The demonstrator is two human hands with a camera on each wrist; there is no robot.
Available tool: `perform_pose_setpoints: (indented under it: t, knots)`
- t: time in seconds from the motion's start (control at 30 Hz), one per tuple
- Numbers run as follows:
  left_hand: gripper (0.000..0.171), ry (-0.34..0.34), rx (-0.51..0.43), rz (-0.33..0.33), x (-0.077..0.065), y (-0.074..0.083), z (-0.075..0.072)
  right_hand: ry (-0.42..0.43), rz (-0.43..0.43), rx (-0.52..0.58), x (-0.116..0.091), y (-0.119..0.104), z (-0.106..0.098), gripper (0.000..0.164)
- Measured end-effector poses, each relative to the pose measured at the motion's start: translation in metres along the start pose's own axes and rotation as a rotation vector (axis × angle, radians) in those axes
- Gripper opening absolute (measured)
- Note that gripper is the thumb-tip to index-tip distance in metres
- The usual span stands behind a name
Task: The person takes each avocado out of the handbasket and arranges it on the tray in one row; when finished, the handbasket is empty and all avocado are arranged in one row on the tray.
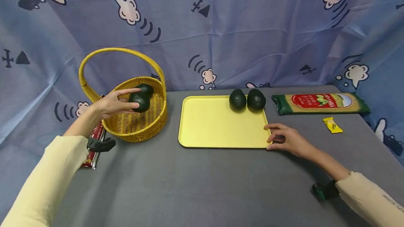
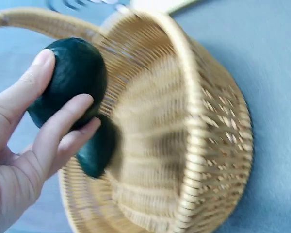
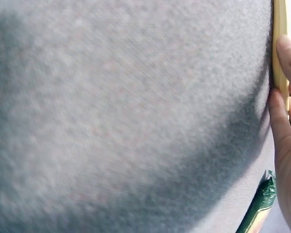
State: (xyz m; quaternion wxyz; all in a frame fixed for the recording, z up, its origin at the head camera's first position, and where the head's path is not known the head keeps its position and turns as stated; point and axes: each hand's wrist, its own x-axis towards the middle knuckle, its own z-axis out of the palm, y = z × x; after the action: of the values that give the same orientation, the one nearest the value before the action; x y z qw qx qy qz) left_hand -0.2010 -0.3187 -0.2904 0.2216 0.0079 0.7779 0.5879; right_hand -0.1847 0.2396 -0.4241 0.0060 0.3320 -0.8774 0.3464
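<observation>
My left hand (image 1: 115, 104) holds a dark green avocado (image 1: 140, 102) over the yellow wicker basket (image 1: 151, 123), thumb on one side and fingers on the other. A second avocado (image 2: 98, 148) lies inside the basket, partly hidden behind the held one. My right hand (image 1: 288, 140) grips the front right corner of a flat yellow tray (image 1: 221, 125), with fingertips at its rim. Two avocados, a left one (image 1: 237, 100) and a right one (image 1: 256, 100), stand side by side at the tray's back right corner. In the right wrist view, fingers (image 3: 277, 99) touch the tray's edge (image 3: 280, 73).
A long green-and-red pasta pack (image 1: 322, 103) lies right of the tray, with a small yellow packet (image 1: 332, 125) in front of it. Partly under the left arm and basket is a red packet (image 1: 91, 158). The basket's tall handle (image 1: 121, 49) arches up; patterned cloth hangs behind.
</observation>
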Motion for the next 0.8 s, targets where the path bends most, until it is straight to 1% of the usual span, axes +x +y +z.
perform_pose_setpoints:
  t: [0.13, 0.2, 0.3, 0.37, 0.47, 0.53, 0.6, 0.7, 0.8]
  knots:
    - [0.065, -0.005, -0.016, 0.025, -0.024, 0.011, 0.004, -0.034, 0.011, -0.001, 0.004, -0.004, -0.003, 0.014]
    - [0.065, -0.026, -0.025, 0.058, -0.035, 0.014, 0.009, -0.050, 0.018, 0.000, 0.005, -0.006, -0.004, 0.014]
    - [0.064, -0.069, -0.076, 0.118, -0.043, 0.016, 0.022, -0.062, 0.025, -0.007, 0.006, -0.007, -0.006, 0.013]
    - [0.064, -0.082, -0.093, 0.150, -0.044, 0.017, 0.033, -0.061, 0.025, -0.007, 0.006, -0.007, -0.006, 0.013]
    - [0.065, -0.110, -0.097, 0.206, -0.037, 0.017, 0.052, -0.060, 0.032, -0.010, 0.003, -0.006, -0.008, 0.013]
    - [0.065, -0.127, -0.089, 0.245, -0.028, 0.015, 0.066, -0.058, 0.034, -0.005, 0.002, -0.006, -0.008, 0.013]
    - [0.066, -0.160, -0.098, 0.286, -0.016, 0.011, 0.079, -0.057, 0.037, 0.001, 0.001, -0.006, -0.008, 0.013]
    - [0.066, -0.198, -0.133, 0.310, 0.001, 0.003, 0.097, -0.054, 0.029, 0.011, 0.000, -0.006, -0.007, 0.012]
    - [0.066, -0.227, -0.185, 0.297, 0.019, -0.005, 0.115, -0.053, 0.024, 0.029, 0.000, -0.005, -0.005, 0.012]
